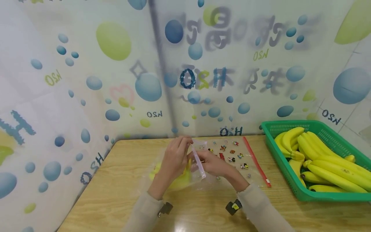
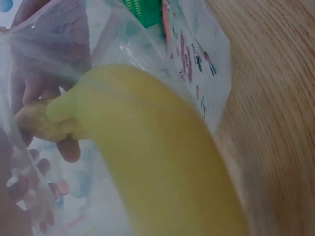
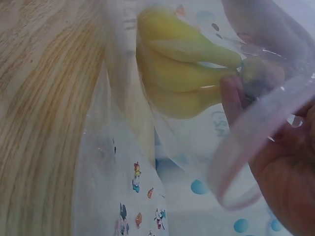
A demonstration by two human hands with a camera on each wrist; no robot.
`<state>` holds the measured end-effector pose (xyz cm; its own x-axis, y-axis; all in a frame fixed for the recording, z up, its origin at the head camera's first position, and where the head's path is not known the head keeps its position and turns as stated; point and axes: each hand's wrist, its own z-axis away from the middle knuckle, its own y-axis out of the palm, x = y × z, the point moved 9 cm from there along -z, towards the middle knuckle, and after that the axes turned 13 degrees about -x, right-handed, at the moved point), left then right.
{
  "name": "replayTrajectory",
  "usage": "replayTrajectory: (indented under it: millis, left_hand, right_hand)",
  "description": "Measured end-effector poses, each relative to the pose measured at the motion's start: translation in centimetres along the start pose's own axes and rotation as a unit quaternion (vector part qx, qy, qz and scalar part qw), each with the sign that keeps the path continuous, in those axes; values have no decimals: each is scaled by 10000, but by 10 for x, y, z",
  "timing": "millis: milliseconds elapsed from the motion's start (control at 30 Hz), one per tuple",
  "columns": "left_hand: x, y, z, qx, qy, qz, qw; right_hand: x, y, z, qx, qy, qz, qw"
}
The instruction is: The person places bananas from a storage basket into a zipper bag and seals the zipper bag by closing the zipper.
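A clear plastic bag with a pale pink strip along its mouth (image 1: 198, 161) is held up over the table. My left hand (image 1: 175, 158) grips the bag's top edge beside the strip. Inside the bag is a bunch of yellow bananas (image 3: 182, 69), their stems (image 2: 37, 120) toward the mouth. My right hand (image 1: 213, 162) reaches in at the opening, its fingers curled round the joined stems. In the head view, the left hand and forearm partly cover the bananas.
A printed clear bag with small cartoon figures and a red strip (image 1: 256, 161) lies flat on the wooden table (image 1: 121, 170). A green basket (image 1: 282, 172) full of bananas (image 1: 333, 161) stands at the right. A bubble-patterned sheet (image 1: 162, 116) hangs behind the table.
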<state>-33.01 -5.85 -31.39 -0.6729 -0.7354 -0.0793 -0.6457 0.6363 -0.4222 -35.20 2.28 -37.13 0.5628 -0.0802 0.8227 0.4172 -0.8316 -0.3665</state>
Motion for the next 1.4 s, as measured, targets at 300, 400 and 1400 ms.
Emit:
replayTrajectory:
  millis: [300, 400, 1400]
  left_hand:
    - [0, 0, 0, 1, -46, 73, 10000]
    - [-2, 0, -1, 29, -49, 89, 9999]
    - [-10, -17, -14, 483, 356, -97, 9982]
  right_hand:
    - [-13, 11, 2, 334, 322, -173, 9988]
    - [-19, 13, 4, 460, 499, -245, 9974]
    - [-24, -14, 3, 122, 177, 299, 9993]
